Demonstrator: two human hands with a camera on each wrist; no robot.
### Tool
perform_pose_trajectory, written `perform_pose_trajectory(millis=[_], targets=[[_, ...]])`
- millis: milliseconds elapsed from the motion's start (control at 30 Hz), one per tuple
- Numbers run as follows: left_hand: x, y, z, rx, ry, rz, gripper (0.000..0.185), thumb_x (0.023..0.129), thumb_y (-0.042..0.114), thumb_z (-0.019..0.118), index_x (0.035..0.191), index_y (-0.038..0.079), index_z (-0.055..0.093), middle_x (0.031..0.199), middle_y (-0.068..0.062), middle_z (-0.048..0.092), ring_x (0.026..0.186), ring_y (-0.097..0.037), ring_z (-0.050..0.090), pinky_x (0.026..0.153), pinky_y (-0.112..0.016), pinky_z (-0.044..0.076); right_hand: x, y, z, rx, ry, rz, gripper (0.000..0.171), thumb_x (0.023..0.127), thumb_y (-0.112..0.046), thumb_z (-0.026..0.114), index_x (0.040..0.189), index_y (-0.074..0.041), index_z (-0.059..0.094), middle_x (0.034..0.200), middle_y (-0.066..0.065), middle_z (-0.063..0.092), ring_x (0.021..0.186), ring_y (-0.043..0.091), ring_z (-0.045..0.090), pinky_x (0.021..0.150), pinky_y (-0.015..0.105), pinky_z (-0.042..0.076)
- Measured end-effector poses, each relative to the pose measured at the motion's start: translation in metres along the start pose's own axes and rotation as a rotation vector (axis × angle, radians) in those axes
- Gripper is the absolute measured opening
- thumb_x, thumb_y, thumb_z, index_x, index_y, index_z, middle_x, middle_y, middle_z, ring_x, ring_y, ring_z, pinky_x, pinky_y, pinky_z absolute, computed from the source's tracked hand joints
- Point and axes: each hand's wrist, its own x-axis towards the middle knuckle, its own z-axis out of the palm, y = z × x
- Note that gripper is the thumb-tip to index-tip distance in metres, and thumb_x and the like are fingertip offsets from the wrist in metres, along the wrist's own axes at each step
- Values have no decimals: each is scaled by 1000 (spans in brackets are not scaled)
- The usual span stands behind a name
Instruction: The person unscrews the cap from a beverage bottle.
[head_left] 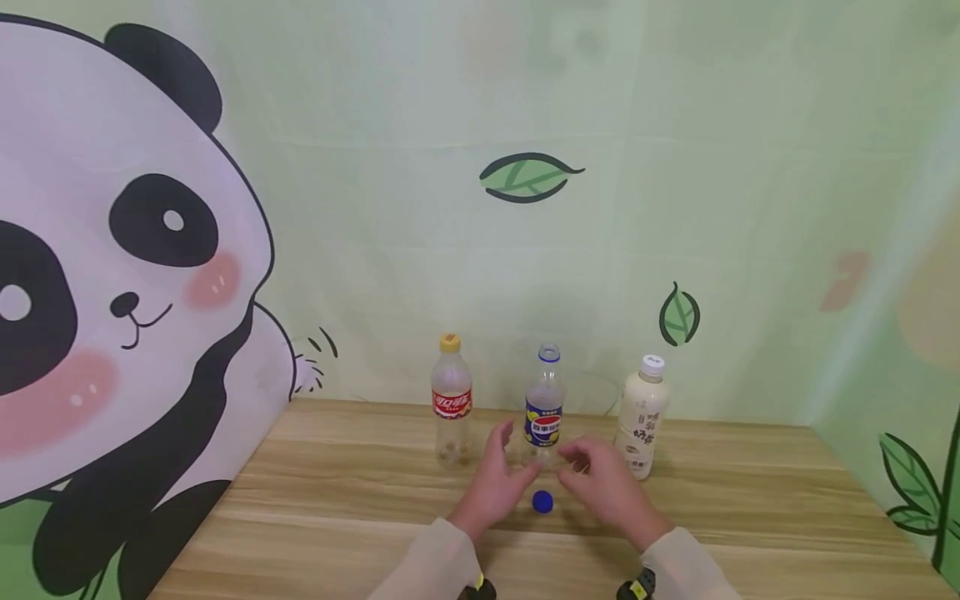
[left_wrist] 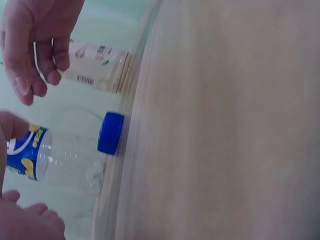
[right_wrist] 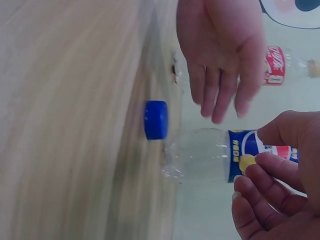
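An uncapped clear plastic bottle (head_left: pixel 543 425) with a blue label stands upright in the middle of the table. In front of it a blue bottle cap (head_left: pixel 542 502) lies on the wood, with neither hand touching it. My left hand (head_left: pixel 497 479) is on the bottle's left, its fingers extended and nothing in them. On the other side is my right hand (head_left: pixel 606 482), its fingers loosely bent and holding nothing. In the right wrist view, the right hand's thumb and fingers (right_wrist: pixel 270 195) partly cover the label. Whether any fingertip touches the bottle I cannot tell.
A clear bottle (head_left: pixel 452 405) with a yellow cap and red label stands to the left. A cream-white bottle (head_left: pixel 642 417) with a white cap stands on the right, close behind the right hand. A printed cloth backdrop (head_left: pixel 405 275) rises behind the wooden table (head_left: pixel 337 475).
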Motion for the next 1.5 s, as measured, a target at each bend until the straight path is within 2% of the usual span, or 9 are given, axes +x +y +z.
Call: perform_pose_trajectory(millis=[233,467,667,833,900,967,1133,1367,1500], targets=[[-14,10,8,49,121,41,71,96,18,69,154,3,31,158,-22,36,147,-42,37,121,-59,33,-2,1,-14,-33,64,-29,21,87,-13,78,107,-9,74,105,9,75,92,16,66,83,33,57],[-28,25,21,98,192,148,71,83,3,73,145,-1,37,147,-23,42,140,-38,42,119,-54,36,-4,-3,-28,-59,122,-69,19,88,-14,77,106,-11,74,101,3,73,92,16,65,81,33,57],[-38,37,31,152,163,206,72,86,8,72,148,4,34,147,-16,42,141,-32,43,119,-51,39,-9,-9,-47,-73,181,-103,14,90,-14,77,104,-12,74,97,1,72,89,14,64,78,30,57],[-42,42,39,183,138,334,69,86,9,72,146,4,37,144,-14,48,137,-31,48,115,-50,42,-13,-12,-63,-81,268,-166,12,89,-11,78,100,-10,74,92,2,71,83,13,63,73,30,58],[-43,42,42,195,118,363,67,87,10,72,146,4,39,144,-14,49,137,-30,49,116,-48,42,-13,-9,-67,-74,303,-191,13,88,-10,79,100,-9,74,91,2,71,81,12,62,71,28,58],[-43,42,45,193,88,358,66,89,13,72,147,7,41,146,-12,50,138,-28,49,117,-47,42,-11,-4,-70,-68,340,-214,15,86,-10,80,99,-10,74,90,1,71,79,11,61,69,26,57],[-37,42,54,150,-1,265,67,92,22,73,150,13,42,151,-5,52,140,-24,49,119,-45,40,-3,5,-81,-54,434,-278,16,84,-12,84,96,-11,74,90,-1,72,76,13,61,68,21,54],[-23,42,68,84,-46,154,70,90,37,77,150,23,42,150,3,51,139,-18,49,117,-43,42,8,10,-96,-1,532,-290,16,82,-11,85,94,-9,74,89,2,73,79,11,59,72,12,48],[-14,45,76,50,-51,147,69,91,34,77,149,20,43,146,0,54,135,-18,51,115,-43,45,15,10,-102,40,575,-299,20,80,-8,86,97,-6,75,95,5,73,84,8,59,75,12,45]])
